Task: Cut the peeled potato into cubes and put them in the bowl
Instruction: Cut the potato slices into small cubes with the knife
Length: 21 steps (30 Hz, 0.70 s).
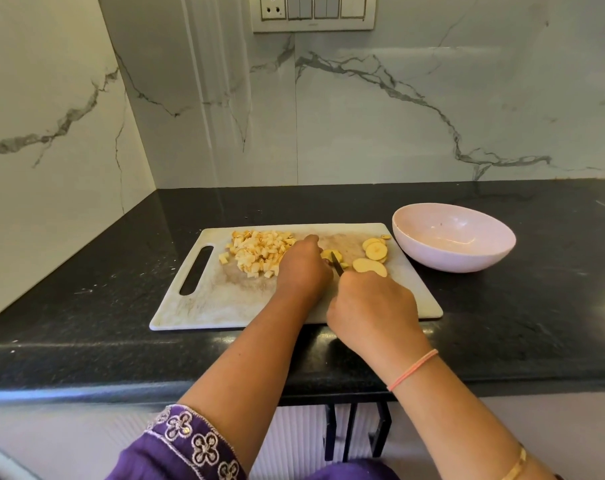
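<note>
Left hand [303,268], fingers curled, pins potato slices [327,254]; right hand [374,306], fingers wrapped, grips the knife [336,263].

rectangular white plastic cutting board [225,306]: matt, scuffed, brown-stained | black speckled stone countertop [86,306]: polished, glossy | round pale pink bowl [419,252]: smooth, faint sheen | white grey-veined marble-look wall [363,133]: smooth, glossy | purple cloth sleeve [190,445]: pale stitched embroidery | thin gold metal bangle [516,468]: shiny | small knife [336,264]: dark matt blade | pale yellow potato slices [376,251]: smooth cut faces
</note>
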Available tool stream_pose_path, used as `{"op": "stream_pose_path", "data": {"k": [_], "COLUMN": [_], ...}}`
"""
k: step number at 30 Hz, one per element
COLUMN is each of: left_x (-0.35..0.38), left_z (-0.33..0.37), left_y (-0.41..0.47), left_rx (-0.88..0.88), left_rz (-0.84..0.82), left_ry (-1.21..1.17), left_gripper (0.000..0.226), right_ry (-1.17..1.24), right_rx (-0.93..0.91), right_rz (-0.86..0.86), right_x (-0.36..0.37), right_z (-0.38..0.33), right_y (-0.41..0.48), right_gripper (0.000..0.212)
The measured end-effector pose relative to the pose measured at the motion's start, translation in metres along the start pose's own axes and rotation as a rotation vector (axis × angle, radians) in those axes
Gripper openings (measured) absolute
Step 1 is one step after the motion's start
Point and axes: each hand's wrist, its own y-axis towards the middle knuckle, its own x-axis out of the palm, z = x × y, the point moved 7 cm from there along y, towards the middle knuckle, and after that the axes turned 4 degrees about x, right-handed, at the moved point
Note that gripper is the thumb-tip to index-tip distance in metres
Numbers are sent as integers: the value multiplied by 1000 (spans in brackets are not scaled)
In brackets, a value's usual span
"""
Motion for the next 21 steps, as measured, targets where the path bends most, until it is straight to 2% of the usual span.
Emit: {"op": "stream_pose_path", "data": {"k": [13, 16, 19, 21], "left_x": [-4, -2, -4, -4], "left_z": [-4, -5, -5, -5], "left_y": [1, -2, -2, -2], "left_rx": [-3, 9, 14, 6], "left_rz": [12, 9, -3, -6], "left_ry": [-5, -26, -46, -56], "left_gripper": [49, 50, 52, 53], "right_ry": [15, 47, 82, 90], "right_rx": [-36, 21, 40, 48], "right_rz": [10, -10, 88, 129], "right_x": [-4, -10, -19, -20], "right_z": [-2, 12, 17, 17], "right_y": [-18, -20, -21, -16], "right_gripper": [14, 25, 18, 21]}}
